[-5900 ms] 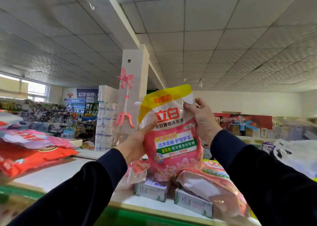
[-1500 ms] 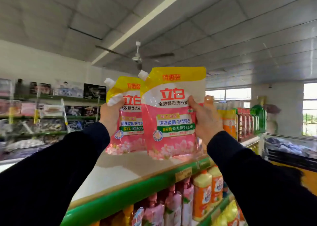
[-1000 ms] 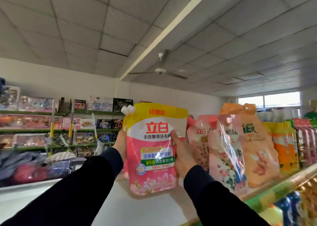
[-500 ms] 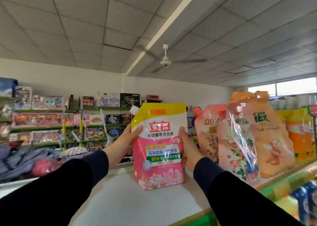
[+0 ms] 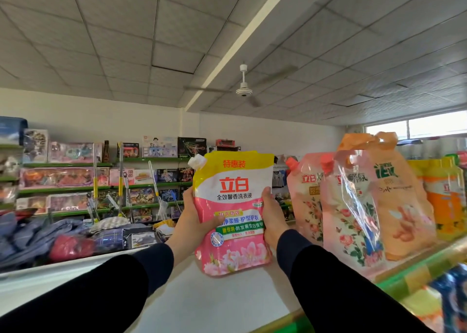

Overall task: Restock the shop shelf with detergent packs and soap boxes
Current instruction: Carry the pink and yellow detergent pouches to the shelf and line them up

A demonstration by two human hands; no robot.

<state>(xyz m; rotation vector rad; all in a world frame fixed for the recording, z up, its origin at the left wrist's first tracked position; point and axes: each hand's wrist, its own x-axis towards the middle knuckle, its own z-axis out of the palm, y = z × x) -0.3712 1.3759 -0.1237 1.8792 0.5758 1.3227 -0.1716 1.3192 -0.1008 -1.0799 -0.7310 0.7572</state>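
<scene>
Above the near white shelf top (image 5: 207, 305), the left hand (image 5: 194, 221) and right hand (image 5: 271, 219) clasp a detergent pack (image 5: 233, 211) by its two sides, upright, its base just over the surface. Just right stand floral pouches (image 5: 348, 214), apart from it. Farther left lie folded textiles (image 5: 50, 236). It is pink and yellow, with a white corner spout.

detergent pack (image 5: 233, 214): pink floral pouch, yellow top band, white spout cap at its upper left | upright, front facing the camera, bottom edge at or just above the white top of the shelf (image 5: 207, 305) | left of a row of standing pouches (image 5: 353, 206)
</scene>
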